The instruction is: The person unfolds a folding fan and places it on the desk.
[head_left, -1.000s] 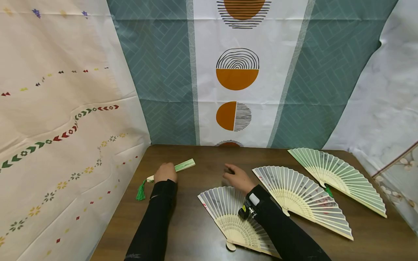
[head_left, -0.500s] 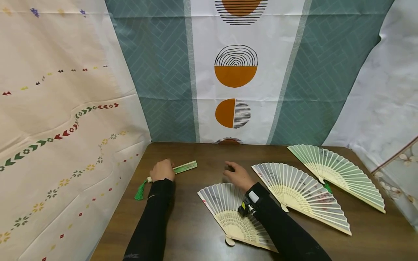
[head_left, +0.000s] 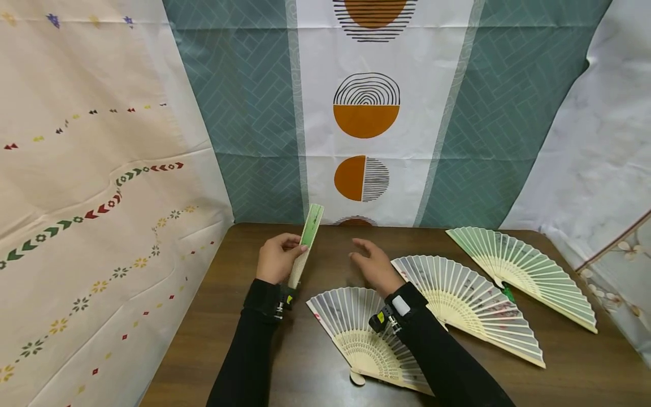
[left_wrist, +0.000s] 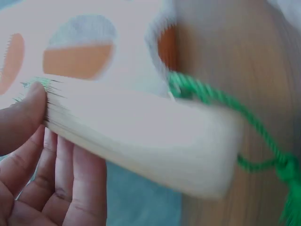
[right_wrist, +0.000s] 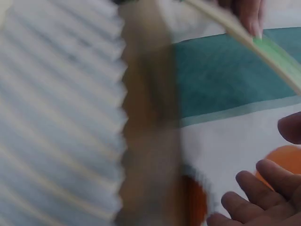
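Note:
A folded green hand fan (head_left: 307,240) with pale ribs stands tilted up off the table, and my left hand (head_left: 277,259) pinches it between thumb and fingers. In the left wrist view the fan's pale handle end (left_wrist: 155,127) is blurred, and a green cord with a tassel (left_wrist: 288,172) hangs from it. My right hand (head_left: 375,265) is held over the far edge of a spread white fan (head_left: 363,339), its fingers relaxed and holding nothing. The right wrist view shows its fingers (right_wrist: 254,197) apart from the folded fan (right_wrist: 263,47).
To the right lie a second spread white fan (head_left: 473,305) and a spread green fan (head_left: 529,271) with a green tassel. All rest on a brown wooden table (head_left: 203,339). Patterned cloths (head_left: 254,113) hang behind and to the left.
My left hand has lifted the folded fan off the table and moved right, turning it from lying flat to nearly upright. My right hand has stayed about in place, its fingers slightly straighter.

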`<state>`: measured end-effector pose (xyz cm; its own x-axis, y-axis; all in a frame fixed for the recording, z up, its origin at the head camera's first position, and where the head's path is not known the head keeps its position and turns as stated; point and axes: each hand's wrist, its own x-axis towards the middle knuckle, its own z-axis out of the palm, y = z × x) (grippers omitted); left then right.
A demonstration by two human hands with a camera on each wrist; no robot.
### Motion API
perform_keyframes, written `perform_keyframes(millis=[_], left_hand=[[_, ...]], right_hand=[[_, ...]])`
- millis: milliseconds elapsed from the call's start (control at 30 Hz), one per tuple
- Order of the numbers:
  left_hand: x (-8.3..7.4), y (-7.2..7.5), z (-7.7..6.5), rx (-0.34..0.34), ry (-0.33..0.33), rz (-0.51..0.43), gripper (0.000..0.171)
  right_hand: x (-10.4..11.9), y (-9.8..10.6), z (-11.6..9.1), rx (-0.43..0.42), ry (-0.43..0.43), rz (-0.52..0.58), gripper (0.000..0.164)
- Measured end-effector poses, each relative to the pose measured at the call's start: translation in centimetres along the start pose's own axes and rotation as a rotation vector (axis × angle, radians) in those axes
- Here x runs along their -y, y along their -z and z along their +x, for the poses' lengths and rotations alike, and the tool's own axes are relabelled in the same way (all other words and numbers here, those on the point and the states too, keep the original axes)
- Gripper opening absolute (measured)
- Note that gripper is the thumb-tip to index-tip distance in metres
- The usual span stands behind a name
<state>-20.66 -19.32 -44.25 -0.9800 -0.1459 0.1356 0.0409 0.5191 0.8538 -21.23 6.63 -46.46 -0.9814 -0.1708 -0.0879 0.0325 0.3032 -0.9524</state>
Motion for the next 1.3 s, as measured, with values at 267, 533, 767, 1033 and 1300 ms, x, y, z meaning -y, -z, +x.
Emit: perform_keyframes(millis=[267, 533, 767, 1033, 1300], left_hand=[[-2.4, -4.3, -0.7, 0.224, 0.098, -0.443, 0.027], [-3.8, -6.5, -1.1, 0.312, 0.131, -0.487, 0.025], [-3.4, -7.3, -1.2, 0.325, 0.141, -0.447, 0.025], [-2.9, -8.3, -1.5, 0.359, 0.160, -0.398, 0.022], [-2.8, -8.8, -1.6, 0.382, 0.187, -0.398, 0.021]], right_hand=[[2.5, 0.2, -0.8, 0.038, 0.070, 0.151, 0.057], [2.2, 0.4, -1.6, 0.063, 0.041, 0.269, 0.049], [0.5, 0.1, -2.1, 0.012, -0.013, 0.322, 0.043], [-0.9, -0.4, -2.4, -0.061, -0.040, 0.307, 0.036], [-1.8, -0.5, -2.4, -0.120, -0.071, 0.323, 0.033]])
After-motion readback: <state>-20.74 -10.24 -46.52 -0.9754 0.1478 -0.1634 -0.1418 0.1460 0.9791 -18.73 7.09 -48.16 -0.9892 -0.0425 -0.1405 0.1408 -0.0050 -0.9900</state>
